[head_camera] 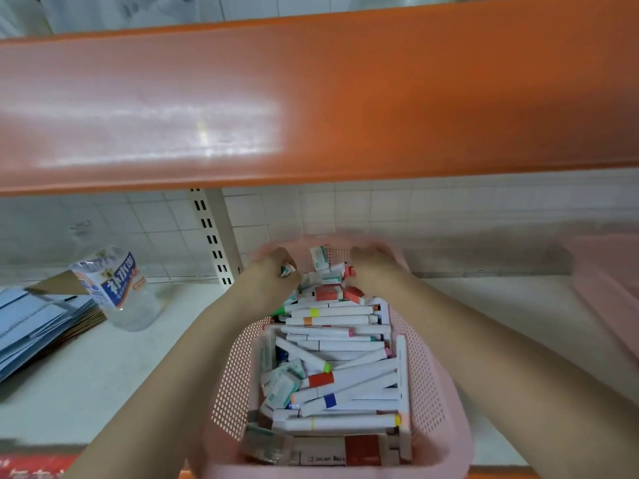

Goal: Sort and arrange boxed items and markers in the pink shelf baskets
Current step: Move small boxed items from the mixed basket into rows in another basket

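Observation:
A pink perforated basket (235,382) stands on the white shelf in front of me, filled with several white markers (332,311) with coloured bands and small teal-and-white boxes (285,382). Red-and-white boxes (326,292) lie toward its far end. My left hand (273,271) reaches into the far left of the basket and pinches a small teal-and-white box (287,270). My right hand (371,262) is curled at the far right corner, over boxes near the rim; its fingers are hidden, and I cannot tell what it holds.
An orange shelf edge (311,108) hangs close overhead. A clear plastic bottle (117,288) lies on the shelf to the left, beside a stack of flat blue packets (38,323). A second pink basket (608,288) sits at the far right. A slotted white upright (214,236) stands behind.

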A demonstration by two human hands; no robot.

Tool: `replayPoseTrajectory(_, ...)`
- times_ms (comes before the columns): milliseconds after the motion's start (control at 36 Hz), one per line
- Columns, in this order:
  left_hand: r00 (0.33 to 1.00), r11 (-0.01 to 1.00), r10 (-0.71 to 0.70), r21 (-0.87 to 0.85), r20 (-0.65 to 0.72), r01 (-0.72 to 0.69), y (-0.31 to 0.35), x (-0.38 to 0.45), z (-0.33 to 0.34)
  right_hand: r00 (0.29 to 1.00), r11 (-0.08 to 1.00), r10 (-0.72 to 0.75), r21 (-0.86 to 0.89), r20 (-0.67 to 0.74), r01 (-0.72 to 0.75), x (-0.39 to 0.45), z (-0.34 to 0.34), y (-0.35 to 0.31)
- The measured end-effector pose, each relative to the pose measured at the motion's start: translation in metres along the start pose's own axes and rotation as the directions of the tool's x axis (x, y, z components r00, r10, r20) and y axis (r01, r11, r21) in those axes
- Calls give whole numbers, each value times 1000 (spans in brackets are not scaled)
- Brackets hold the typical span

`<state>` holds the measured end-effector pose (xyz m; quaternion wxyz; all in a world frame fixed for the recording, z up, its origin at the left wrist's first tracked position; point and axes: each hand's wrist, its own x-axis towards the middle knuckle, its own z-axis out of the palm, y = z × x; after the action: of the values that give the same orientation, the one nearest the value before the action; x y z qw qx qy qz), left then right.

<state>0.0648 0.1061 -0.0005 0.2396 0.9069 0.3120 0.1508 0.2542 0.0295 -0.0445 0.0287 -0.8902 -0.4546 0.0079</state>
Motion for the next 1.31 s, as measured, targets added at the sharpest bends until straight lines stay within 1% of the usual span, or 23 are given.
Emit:
replayPoseTrajectory(56, 1000, 1000, -3, 11, 14, 3, 0, -1, -1, 999, 999, -27, 45, 22, 26, -1, -5, 2)
replayPoseTrajectory(167, 1000, 1000, 5, 23, 31, -6, 2, -2, -2, 998, 993, -66, 100, 11, 65, -7, -7, 5)
replayPoseTrajectory(194, 999, 1000, 6, 24, 32, -7, 2, -3, -2, 997, 992, -74, 103, 3, 74, -8, -6, 6)
replayPoseTrajectory(278, 999, 1000, 4, 26, 41, -5, 5, -3, -3, 993, 994, -110, 17, -49, 111, -15, -12, 6)
replayPoseTrajectory(306, 999, 1000, 5, 24, 42, -6, 6, -3, -4, 991, 992, -116, 36, -66, 118, -16, -14, 6)
replayPoseTrajectory(333, 999, 1000, 4, 21, 43, -5, 7, -3, -4, 992, 987, -111, 110, -63, 118, -19, -17, 6)
replayPoseTrajectory(361, 999, 1000, 6, 18, 42, -6, 8, -4, -5, 993, 967, -107, 226, -57, 117, -20, -18, 5)
replayPoseTrajectory(389, 999, 1000, 9, 13, 37, -9, 9, -5, -5, 995, 934, -90, 343, -39, 98, -24, -22, 3)
replayPoseTrajectory(444, 1000, 1000, 18, 6, 20, -19, 11, -7, -6, 997, 857, -64, 509, -40, 76, -30, -30, 0)
replayPoseTrajectory(500, 1000, 1000, 25, 8, 0, -25, 13, -10, -6, 999, 746, -33, 665, -6, 28, -36, -36, -2)
replayPoseTrajectory(528, 1000, 1000, 27, 8, -11, -27, 14, -11, -6, 998, 658, -36, 753, 43, -9, -40, -38, -2)
replayPoseTrajectory(583, 999, 999, 35, -3, -32, -35, 16, -15, -6, 977, 438, -108, 891, 184, -119, -47, -41, -3)
replayPoseTrajectory(639, 999, 999, 29, -15, -45, -29, 19, -18, -6, 939, 214, -179, 943, 293, -254, -58, -44, -4)
replayPoseTrajectory(694, 999, 1000, 18, -12, -43, -19, 22, -21, -5, 913, -37, -223, 933, 342, -359, -67, -46, -4)
replayPoseTrajectory(722, 999, 1000, 15, -5, -42, -16, 25, -22, -5, 906, -127, -242, 914, 348, -385, -73, -47, -5)
replayPoseTrajectory(778, 999, 1000, 19, 16, -32, -19, 33, -24, -3, 897, -229, -270, 881, 350, -413, -82, -46, -7)
replayPoseTrajectory(833, 1000, 1000, 29, -6, -5, -29, 42, -28, -1, 899, -290, -255, 859, 356, -422, -89, -43, -10)
replayPoseTrajectory(972, 998, 997, 70, -27, 5, -70, 59, -37, 2, 924, -351, -193, 856, 330, -379, -109, -43, -11)
replayPoseTrajectory(1083, 993, 993, 118, 18, -25, -118, 73, -46, 7, 931, -331, -127, 870, 343, -366, -127, -49, -9)
replayPoseTrajectory(1139, 990, 991, 133, 15, -41, -132, 80, -51, 7, 936, -328, -94, 877, 339, -350, -136, -54, -5)
replayPoseTrajectory(1167, 989, 990, 143, 8, -43, -143, 84, -53, 7, 944, -294, -60, 898, 325, -328, -140, -55, 0)
replayPoseTrajectory(1250, 983, 984, 179, 1, -41, -179, 95, -60, 6, 964, -114, 45, 960, 260, -254, -155, -58, 15)
replayPoseTrajectory(1306, 980, 982, 190, -6, -52, -191, 105, -65, 8, 973, -16, 87, 977, 213, -213, -166, -60, 27)
